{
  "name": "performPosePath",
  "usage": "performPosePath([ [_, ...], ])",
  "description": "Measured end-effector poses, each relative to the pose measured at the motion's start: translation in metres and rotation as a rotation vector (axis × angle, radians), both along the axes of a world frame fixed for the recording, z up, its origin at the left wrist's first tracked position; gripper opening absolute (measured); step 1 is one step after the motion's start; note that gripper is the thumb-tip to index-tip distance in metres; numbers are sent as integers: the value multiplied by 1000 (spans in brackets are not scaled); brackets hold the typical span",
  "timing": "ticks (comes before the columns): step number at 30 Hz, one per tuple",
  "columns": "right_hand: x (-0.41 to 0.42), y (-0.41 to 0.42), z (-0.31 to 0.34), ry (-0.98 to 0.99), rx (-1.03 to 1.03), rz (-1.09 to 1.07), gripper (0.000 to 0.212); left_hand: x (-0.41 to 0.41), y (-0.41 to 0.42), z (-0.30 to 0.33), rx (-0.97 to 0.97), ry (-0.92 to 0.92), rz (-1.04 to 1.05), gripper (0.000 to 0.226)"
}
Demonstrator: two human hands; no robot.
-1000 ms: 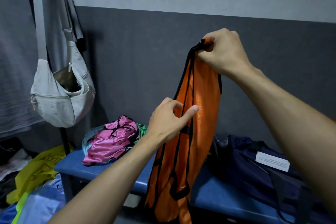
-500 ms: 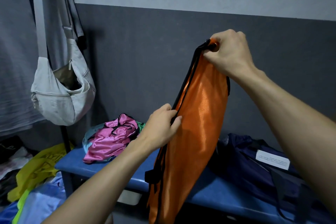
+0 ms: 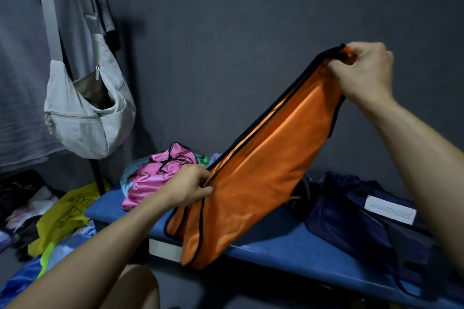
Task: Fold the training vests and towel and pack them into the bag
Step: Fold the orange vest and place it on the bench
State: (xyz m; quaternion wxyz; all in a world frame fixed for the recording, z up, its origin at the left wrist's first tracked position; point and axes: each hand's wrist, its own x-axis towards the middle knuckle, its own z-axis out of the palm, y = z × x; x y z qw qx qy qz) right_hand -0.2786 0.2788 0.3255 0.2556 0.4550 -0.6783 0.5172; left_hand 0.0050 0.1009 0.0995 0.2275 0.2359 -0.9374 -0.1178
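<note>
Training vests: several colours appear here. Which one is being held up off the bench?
The orange vest. The left hand and right hand stretch it above the blue bench, while the pink vest lies crumpled on it.

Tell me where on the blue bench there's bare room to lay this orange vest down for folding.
The blue bench shows bare surface along its front edge, between the hanging orange vest and the navy bag. A small strip lies left of the pink vest. The back left is crowded with that heap; the right end is covered by the bag.
</note>
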Motion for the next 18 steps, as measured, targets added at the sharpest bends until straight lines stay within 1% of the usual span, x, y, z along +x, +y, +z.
performPosePath([
  [3, -24, -5, -15, -90, 17, 9, 13, 8, -21, 12, -25, -103, -8, 30],
  [5, -46, -10, -26, -186, 1, 16, 9, 9, -44, 36, -139, -125, 9, 24],
  [6, -58, -12, -32, -254, -16, 31, 7, 8, -56, 51, -225, -89, 25, 22],
  [8, -83, -15, -48, -428, -96, 129, 5, 7, -76, 81, -381, 44, 90, 18],
  [10, -105, -13, -69, -585, -193, 236, 3, 4, -87, 100, -462, 142, 140, 14],
  [11, -113, -11, -83, -653, -224, 276, 5, 2, -89, 102, -474, 139, 137, 17],
  [12, -118, -8, -99, -719, -242, 302, 7, -2, -89, 98, -476, 111, 125, 19],
  [14, -122, 0, -139, -815, -207, 308, 12, -8, -88, 70, -443, 18, 86, 17],
  [16, -122, 10, -182, -869, -103, 243, 17, -12, -85, 25, -348, -88, 78, 13],
  [18, -122, 23, -222, -880, 48, 169, 19, -13, -78, -25, -214, -204, 95, 14],
])
